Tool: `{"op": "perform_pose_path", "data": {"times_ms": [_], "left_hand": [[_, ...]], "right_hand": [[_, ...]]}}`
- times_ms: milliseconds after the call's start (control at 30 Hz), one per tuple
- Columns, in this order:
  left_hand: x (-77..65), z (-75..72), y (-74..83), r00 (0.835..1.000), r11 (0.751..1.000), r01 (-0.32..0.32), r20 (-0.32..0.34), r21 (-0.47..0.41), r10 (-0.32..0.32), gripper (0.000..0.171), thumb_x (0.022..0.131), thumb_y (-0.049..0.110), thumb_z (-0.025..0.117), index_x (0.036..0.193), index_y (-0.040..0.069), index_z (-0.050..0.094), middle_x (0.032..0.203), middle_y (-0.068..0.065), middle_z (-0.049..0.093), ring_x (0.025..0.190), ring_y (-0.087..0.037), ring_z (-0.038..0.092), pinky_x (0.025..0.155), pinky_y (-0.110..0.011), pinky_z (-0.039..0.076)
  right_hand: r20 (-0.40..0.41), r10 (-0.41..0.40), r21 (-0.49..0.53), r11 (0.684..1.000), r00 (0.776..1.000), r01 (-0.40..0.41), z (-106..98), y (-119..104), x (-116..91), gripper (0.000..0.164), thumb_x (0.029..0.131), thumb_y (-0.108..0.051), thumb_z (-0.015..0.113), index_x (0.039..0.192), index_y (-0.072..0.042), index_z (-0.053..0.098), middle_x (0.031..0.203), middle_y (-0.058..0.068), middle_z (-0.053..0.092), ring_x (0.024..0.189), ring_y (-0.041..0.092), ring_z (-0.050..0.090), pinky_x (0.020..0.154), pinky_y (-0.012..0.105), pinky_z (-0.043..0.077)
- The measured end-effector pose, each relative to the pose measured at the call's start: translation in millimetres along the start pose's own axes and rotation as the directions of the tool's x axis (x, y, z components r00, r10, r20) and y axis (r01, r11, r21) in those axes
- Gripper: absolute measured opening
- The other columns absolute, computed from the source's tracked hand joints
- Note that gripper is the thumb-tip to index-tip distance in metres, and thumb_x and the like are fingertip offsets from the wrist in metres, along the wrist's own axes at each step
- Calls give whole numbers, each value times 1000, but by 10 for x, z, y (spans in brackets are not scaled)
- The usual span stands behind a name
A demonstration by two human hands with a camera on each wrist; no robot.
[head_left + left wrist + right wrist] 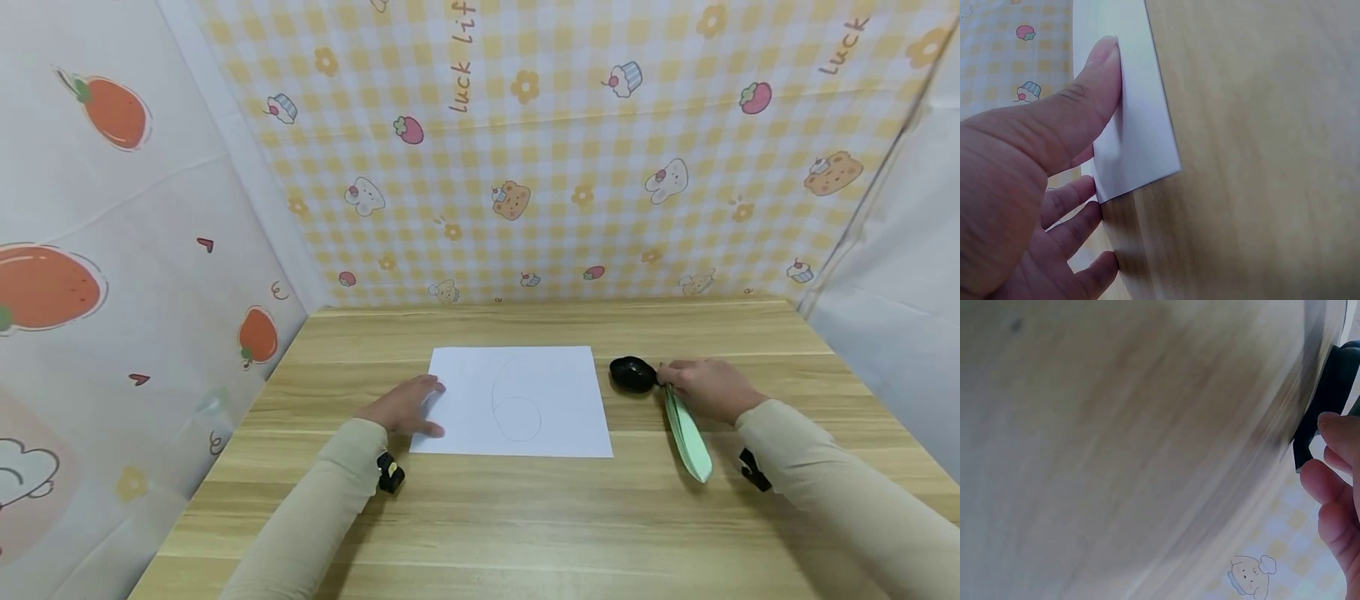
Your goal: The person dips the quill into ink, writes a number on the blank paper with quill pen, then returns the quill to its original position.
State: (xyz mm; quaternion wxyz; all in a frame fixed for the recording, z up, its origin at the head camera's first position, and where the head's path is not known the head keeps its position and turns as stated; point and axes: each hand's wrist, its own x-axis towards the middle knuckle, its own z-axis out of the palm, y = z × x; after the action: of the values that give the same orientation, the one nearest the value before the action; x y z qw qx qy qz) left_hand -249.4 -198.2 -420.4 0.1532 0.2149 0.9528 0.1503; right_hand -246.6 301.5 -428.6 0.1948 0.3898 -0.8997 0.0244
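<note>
A white sheet of paper (562, 400) lies on the table with a thin outline like a 6 drawn on it. My left hand (408, 406) rests at its left edge, thumb over the sheet and fingers spread. In the left wrist view, the thumb of the left hand (1066, 119) overlaps the paper (1141, 144) near a corner. To the right of the sheet, my right hand (708, 389) pinches an object with a glossy black rounded end (632, 375) and a long pale green folded part (686, 437). In the right wrist view, fingertips (1322, 481) are at its black part (1329, 394).
The wooden table (495, 525) reaches back to a yellow checked cloth (570, 150) with cartoon prints. A white cloth with orange fruit prints (112, 192) hangs on the left, and a plain white cloth (915, 250) on the right. Black straps (390, 472) circle the sleeves.
</note>
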Motion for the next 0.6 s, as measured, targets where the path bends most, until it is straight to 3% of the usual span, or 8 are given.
{"op": "perform_pose_path", "data": {"times_ms": [233,600], "left_hand": [[15,13,-16,1000,1000,5,4,0,-5,73,78,31,81,138,3,48,152,-21,33,140,-37,29,115,-49,23],[7,17,-27,1000,1000,-5,-1,-13,5,74,78,31,81,137,3,49,151,-22,33,139,-38,29,115,-50,23]], "right_hand": [[0,-44,-19,999,999,44,37,13,-12,30,69,7,76,78,-16,59,71,-4,57,54,9,51,43,29,45],[31,-40,-5,999,999,40,62,9,-1,28,71,7,74,81,-17,64,74,-3,60,53,10,52,42,30,45]]}}
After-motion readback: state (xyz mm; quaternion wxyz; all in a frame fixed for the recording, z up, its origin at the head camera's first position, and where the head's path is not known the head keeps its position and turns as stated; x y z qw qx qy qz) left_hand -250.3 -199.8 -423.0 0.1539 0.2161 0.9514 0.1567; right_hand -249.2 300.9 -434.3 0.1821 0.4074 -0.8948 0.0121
